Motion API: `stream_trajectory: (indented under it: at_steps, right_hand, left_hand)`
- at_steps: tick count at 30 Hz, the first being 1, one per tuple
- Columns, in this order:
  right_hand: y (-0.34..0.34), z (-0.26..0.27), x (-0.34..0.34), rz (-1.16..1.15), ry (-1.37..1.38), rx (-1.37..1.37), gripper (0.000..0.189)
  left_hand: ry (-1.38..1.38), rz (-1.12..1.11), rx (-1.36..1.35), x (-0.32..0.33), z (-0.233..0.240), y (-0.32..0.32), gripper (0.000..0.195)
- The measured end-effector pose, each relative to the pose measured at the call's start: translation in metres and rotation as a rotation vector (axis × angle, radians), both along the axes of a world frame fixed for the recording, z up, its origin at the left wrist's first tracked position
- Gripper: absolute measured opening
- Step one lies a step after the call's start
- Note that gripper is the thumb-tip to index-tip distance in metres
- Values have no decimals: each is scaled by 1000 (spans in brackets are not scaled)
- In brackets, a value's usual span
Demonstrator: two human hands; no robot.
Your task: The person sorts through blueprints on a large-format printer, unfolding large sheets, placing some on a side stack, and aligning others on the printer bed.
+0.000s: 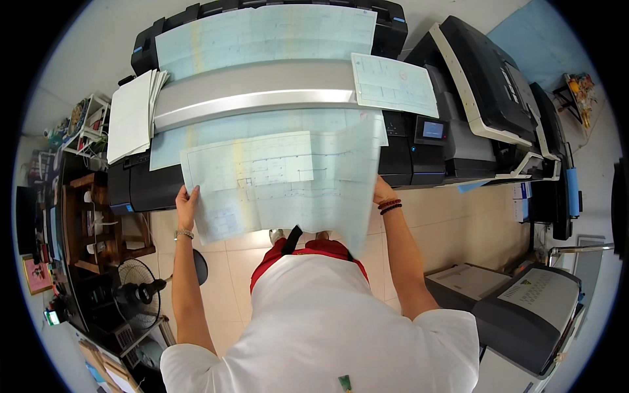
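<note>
A large pale blue-green sheet with line drawings (275,196) spans the space between my hands, in front of a wide-format printer (152,186). My left hand (187,201) pinches its left edge between thumb and fingers. At the opposite edge, my right hand (384,190) is closed on the paper, its fingertips partly hidden. Another large drawing sheet (275,37) lies over the back of the printer; a similar sheet (169,147) shows below the grey cover (255,86). On the cover's right end rests a smaller drawing sheet (395,86).
A stack of white papers (131,115) sits on the printer's left end. At right stand a copier with a raised lid (486,78) and a grey-black machine (530,314). A black fan (140,293) and wooden frame (93,221) are at left.
</note>
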State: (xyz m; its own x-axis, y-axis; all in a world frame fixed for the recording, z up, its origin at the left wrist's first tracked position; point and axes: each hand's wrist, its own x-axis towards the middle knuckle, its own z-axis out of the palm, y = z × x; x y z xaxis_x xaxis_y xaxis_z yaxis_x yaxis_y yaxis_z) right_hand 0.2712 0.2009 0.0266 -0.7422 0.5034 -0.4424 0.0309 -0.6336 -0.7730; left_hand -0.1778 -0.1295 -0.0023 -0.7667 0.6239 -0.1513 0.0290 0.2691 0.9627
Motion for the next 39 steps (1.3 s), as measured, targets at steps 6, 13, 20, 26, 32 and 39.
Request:
stream_trajectory:
  at_steps: [6,13,20,26,32,39]
  right_hand:
    - [-18,43,-55,166,33,383,30]
    - [-53,-2,-62,-265,-506,980,46]
    - [-70,-21,-80,-257,-635,906,65]
    - [-76,-12,-88,-258,-542,1044,59]
    - [-54,-23,-79,-226,-211,483,39]
    - [-42,-8,-72,-168,6,74,33]
  left_hand:
    - [-45,-27,-39,-3,-6,-9,19]
    - [-120,-13,5,9,-11,-13,22]
    - [-129,0,27,31,4,0,24]
    - [-148,-8,55,37,4,-4,27]
    - [337,107,-113,37,13,-2,36]
    - [64,-239,-110,104,30,56,60]
